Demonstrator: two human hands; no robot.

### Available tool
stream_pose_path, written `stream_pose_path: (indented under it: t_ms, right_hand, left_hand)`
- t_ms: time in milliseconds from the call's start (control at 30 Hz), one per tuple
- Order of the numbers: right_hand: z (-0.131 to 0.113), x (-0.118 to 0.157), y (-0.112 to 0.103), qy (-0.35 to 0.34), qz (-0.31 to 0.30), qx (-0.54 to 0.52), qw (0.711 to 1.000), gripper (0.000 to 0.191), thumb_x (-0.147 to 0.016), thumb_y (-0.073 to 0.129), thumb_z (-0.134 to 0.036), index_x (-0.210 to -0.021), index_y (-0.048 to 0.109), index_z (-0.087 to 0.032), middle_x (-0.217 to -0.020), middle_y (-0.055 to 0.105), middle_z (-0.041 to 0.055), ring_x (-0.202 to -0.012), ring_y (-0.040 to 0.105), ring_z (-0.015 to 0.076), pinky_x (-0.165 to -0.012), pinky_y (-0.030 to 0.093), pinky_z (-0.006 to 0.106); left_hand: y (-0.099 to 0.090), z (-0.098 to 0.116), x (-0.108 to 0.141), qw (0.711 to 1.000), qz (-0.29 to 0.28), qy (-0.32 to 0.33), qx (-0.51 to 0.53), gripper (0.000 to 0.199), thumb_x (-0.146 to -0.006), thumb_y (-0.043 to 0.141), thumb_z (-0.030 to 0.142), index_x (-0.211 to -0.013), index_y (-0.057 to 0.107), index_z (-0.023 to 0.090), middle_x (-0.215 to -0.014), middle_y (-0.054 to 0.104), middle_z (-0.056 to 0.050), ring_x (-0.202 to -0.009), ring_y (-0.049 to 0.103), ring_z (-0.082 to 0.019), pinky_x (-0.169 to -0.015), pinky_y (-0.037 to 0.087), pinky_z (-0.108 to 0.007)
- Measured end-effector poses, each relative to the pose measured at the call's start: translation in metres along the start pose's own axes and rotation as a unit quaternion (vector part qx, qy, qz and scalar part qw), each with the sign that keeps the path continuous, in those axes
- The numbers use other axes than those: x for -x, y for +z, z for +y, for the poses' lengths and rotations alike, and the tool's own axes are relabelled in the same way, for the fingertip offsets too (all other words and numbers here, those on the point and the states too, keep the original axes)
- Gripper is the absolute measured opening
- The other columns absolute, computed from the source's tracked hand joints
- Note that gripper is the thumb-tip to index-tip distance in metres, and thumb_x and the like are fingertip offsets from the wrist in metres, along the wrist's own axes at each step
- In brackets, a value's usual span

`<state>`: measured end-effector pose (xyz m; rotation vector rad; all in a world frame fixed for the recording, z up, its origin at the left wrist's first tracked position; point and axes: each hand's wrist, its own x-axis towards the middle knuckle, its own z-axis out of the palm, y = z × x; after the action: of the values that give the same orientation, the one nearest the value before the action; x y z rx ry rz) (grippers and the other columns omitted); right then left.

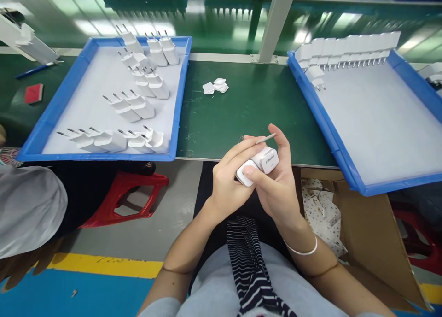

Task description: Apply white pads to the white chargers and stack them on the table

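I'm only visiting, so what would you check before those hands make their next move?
1. Held pieces supported: ok; the left hand and right hand hold the plain white block and lettered white block between them.
2. Lettering visible: ok.
3. Prongs on either held block: cannot tell; none show.
4. Loose white squares gathered: ok; bunched on the green table.
5. Chargers in the right tray in one line: not ok; one charger sits before the row.
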<state>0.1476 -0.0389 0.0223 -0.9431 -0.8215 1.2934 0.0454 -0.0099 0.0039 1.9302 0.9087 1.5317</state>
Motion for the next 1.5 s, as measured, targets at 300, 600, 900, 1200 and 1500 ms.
stream_pose_path:
  t_ms: [300, 600, 900, 1200, 1500]
  right_hand:
    - [-0.005, 0.001, -0.002, 0.027, 0.005, -0.022, 0.999, 0.070, -0.082, 0.077, -0.025, -0.140, 0.041, -0.041, -0.123, 0.063, -0.0006, -0.111, 0.066, 0.0190, -0.096, 0.059, 0.036]
    - [-0.005, 0.006, -0.009, 0.061, -0.018, -0.067, 0.996, 0.076, -0.072, 0.071, -0.024, -0.140, 0.042, -0.040, -0.114, 0.061, -0.0004, -0.107, 0.063, 0.0229, -0.100, 0.056, 0.043]
    - [0.001, 0.008, -0.005, 0.034, -0.008, 0.047, 0.998, 0.086, -0.081, 0.077, -0.036, -0.150, 0.027, -0.045, -0.136, 0.056, 0.0025, -0.118, 0.063, 0.0252, -0.099, 0.059, 0.044]
    - [0.000, 0.011, -0.003, 0.023, -0.014, 0.038, 0.999, 0.086, -0.084, 0.076, -0.042, -0.153, 0.026, -0.043, -0.136, 0.056, 0.0052, -0.117, 0.064, 0.0279, -0.096, 0.062, 0.043]
    - [0.004, 0.007, -0.004, 0.025, -0.016, 0.049, 0.998, 0.083, -0.086, 0.075, -0.038, -0.153, 0.027, -0.045, -0.139, 0.052, 0.0024, -0.127, 0.058, 0.0252, -0.107, 0.056, 0.041]
  left_hand:
    - [0.001, -0.003, -0.002, 0.999, -0.004, -0.014, 0.035, 0.035, -0.088, 0.071, 0.013, -0.121, 0.070, 0.023, -0.129, 0.072, -0.006, -0.119, 0.068, -0.020, -0.106, 0.057, -0.037]
    - [-0.003, -0.009, -0.002, 0.995, -0.024, -0.027, 0.092, 0.043, -0.080, 0.079, 0.012, -0.122, 0.071, 0.022, -0.130, 0.071, -0.007, -0.118, 0.069, -0.020, -0.104, 0.057, -0.034]
    - [-0.004, -0.007, 0.000, 0.998, -0.025, -0.019, 0.046, 0.035, -0.088, 0.070, 0.017, -0.123, 0.070, 0.025, -0.131, 0.071, -0.006, -0.118, 0.069, -0.021, -0.102, 0.059, -0.037]
    - [-0.003, -0.005, 0.000, 0.998, -0.006, -0.014, 0.063, 0.037, -0.087, 0.070, 0.014, -0.123, 0.070, 0.025, -0.130, 0.071, -0.006, -0.118, 0.069, -0.020, -0.102, 0.059, -0.037]
    - [0.001, -0.021, 0.001, 0.988, -0.005, -0.073, 0.137, 0.033, -0.083, 0.079, 0.024, -0.115, 0.075, 0.027, -0.123, 0.074, -0.006, -0.117, 0.070, -0.022, -0.104, 0.058, -0.038]
